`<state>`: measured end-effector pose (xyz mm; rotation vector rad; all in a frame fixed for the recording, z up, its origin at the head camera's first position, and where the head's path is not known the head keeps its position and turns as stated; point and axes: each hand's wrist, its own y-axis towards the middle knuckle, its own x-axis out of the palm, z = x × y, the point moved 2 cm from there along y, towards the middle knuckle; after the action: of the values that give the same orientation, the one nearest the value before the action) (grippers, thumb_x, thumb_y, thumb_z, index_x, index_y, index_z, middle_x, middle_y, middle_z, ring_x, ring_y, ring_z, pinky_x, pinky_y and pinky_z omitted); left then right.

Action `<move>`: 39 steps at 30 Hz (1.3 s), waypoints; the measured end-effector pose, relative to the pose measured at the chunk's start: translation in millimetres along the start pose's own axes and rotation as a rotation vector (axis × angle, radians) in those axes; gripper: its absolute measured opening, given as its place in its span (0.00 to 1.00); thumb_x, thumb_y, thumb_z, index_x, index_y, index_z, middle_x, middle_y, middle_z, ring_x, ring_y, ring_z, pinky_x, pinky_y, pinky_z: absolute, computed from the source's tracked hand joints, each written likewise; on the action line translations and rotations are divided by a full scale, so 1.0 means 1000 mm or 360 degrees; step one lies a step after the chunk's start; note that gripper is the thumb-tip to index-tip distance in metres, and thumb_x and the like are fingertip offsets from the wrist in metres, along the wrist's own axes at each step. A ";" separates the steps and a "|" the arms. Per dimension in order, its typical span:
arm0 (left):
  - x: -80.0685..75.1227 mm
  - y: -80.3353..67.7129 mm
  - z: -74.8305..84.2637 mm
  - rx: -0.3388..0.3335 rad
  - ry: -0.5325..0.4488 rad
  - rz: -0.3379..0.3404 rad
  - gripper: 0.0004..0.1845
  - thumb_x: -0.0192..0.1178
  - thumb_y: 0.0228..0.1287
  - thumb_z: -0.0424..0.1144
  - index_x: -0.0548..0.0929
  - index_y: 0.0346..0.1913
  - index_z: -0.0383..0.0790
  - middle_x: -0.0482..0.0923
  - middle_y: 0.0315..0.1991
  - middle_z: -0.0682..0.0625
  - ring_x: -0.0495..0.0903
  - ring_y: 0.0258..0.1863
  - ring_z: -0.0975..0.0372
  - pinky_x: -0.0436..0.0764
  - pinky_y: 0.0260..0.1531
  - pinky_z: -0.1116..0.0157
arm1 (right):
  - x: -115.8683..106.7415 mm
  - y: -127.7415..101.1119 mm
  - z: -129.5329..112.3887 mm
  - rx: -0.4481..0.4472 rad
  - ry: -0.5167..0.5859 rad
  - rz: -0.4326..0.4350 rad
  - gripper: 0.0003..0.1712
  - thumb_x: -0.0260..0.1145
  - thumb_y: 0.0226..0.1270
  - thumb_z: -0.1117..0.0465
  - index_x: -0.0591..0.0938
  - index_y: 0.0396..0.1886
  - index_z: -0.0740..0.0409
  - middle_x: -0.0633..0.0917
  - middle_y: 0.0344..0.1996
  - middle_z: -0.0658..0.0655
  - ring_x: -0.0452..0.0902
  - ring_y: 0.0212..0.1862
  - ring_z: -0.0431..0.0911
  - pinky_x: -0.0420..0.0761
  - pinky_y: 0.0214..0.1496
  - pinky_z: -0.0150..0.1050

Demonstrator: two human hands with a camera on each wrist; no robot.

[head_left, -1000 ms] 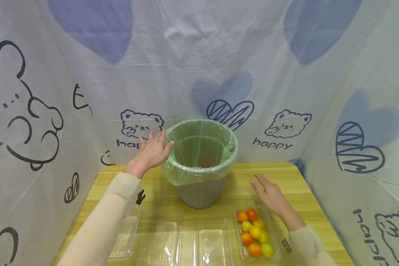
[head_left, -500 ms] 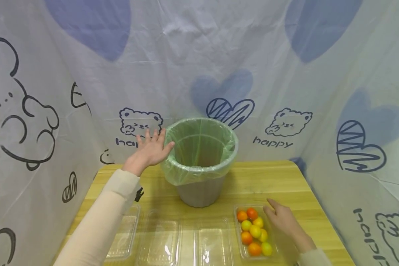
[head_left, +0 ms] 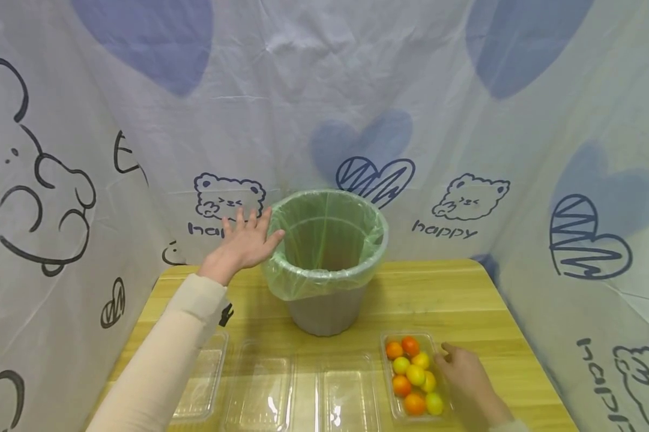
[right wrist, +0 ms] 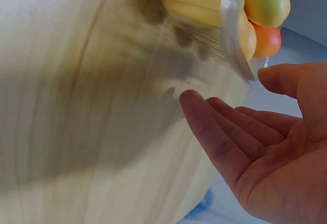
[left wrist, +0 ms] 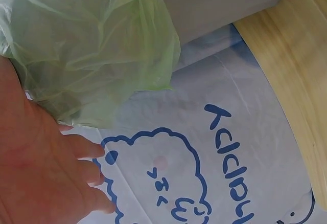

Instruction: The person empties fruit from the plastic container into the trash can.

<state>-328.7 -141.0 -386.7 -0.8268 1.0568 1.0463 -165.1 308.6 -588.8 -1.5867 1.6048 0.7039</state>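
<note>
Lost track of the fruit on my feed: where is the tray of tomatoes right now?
In the head view the tray of tomatoes sits at the table's front right, beside the right hand, right of three empty clear trays.

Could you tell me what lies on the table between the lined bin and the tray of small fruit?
Only bare wooden table separates the bin from the fruit tray; the head view shows it.
</note>
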 end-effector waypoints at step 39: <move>0.003 0.001 0.000 -0.0024 -0.0035 -0.0014 0.42 0.32 0.85 0.61 0.36 0.86 0.40 0.36 0.85 0.30 0.26 0.83 0.33 0.22 0.78 0.31 | 0.014 -0.002 0.014 0.0160 0.0498 -0.0124 0.15 0.57 0.82 0.60 0.87 0.42 0.64 0.72 0.11 0.51 0.69 0.13 0.43 0.77 0.15 0.35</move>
<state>-329.2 -139.8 -389.2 -0.8299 1.0268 1.0549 -160.4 312.0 -607.6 -1.7377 1.7578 0.3390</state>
